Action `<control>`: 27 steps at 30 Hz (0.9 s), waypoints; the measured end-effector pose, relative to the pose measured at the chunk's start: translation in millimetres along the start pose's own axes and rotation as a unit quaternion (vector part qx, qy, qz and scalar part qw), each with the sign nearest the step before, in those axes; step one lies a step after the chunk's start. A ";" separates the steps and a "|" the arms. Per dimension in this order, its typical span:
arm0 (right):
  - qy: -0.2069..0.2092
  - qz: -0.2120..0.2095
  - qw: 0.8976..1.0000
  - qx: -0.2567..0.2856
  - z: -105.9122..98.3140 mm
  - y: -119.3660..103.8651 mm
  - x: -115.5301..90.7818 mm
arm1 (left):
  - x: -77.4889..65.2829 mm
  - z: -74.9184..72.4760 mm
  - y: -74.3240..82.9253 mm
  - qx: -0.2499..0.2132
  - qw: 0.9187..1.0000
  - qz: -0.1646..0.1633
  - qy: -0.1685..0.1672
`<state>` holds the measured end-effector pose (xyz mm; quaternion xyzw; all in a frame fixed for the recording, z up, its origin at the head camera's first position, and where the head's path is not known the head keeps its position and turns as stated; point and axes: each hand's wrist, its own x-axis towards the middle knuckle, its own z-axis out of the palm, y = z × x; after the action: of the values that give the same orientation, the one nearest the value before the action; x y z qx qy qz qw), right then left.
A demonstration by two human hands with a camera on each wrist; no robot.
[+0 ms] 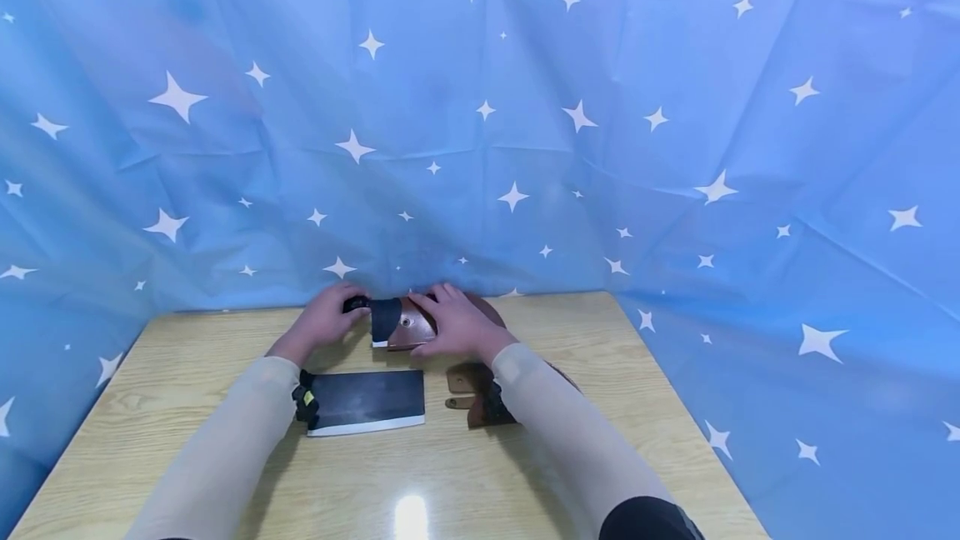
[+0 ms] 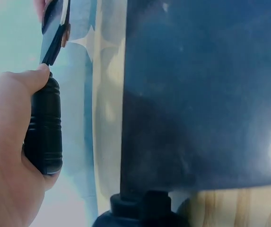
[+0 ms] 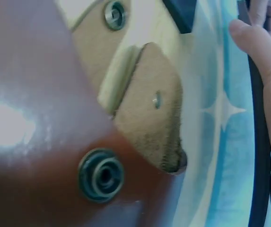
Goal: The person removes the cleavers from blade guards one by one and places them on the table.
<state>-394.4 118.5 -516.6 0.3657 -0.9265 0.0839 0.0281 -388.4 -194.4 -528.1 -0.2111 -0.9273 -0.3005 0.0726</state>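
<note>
Partly brown-sheathed, black-handled cleaver (image 1: 385,320)

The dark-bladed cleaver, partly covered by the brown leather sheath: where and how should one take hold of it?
The cleaver is probably best taken by its black ridged handle, coming from the person's left: this slim, rounded part points that way, and the left hand grips it. Avoid the pale edge, bare between handle and sheath.

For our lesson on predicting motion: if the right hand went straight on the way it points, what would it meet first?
Most likely the blue starry backdrop: in the head view, the right hand, on the brown sheath, points forward and somewhat leftward. The gap's depth is unclear.
</note>
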 end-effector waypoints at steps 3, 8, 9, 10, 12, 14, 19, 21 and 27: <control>0.005 -0.002 1.000 0.003 -1.0 1.7 -0.4 | -0.4 -0.1 2.3 0.005 1.000 -0.004 0.003; 0.006 -0.010 1.000 -0.005 -6.0 0.0 -2.8 | -2.2 -0.5 5.2 0.016 1.000 -0.006 0.011; 0.005 -0.012 1.000 -0.006 -7.1 -0.2 -3.3 | -2.7 -0.9 5.6 0.017 1.000 -0.007 0.012; 0.004 -0.014 1.000 -0.005 -8.1 -0.4 -3.8 | -3.1 -1.1 5.9 0.018 1.000 -0.007 0.013; 0.004 -0.014 1.000 -0.005 -10.5 -0.2 -5.2 | -4.2 -2.5 6.0 0.016 1.000 -0.012 0.014; 0.005 -0.009 1.000 0.001 -11.7 1.1 -7.8 | -5.7 -4.1 5.5 0.011 1.000 -0.020 0.015; 0.003 -0.008 1.000 0.006 -15.2 3.6 -11.6 | -8.7 -10.6 3.6 0.000 1.000 -0.026 0.013; 0.005 -0.014 1.000 0.006 -16.9 3.3 -11.2 | -8.9 -13.2 4.4 -0.001 1.000 -0.019 0.014; -0.005 -0.020 1.000 0.003 -18.1 2.5 -13.5 | -10.5 -15.4 7.6 0.016 1.000 -0.007 0.011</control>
<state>-386.3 132.6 -500.7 0.3845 -0.9189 0.0846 0.0242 -375.5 -201.6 -514.3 -0.2000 -0.9325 -0.2886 0.0845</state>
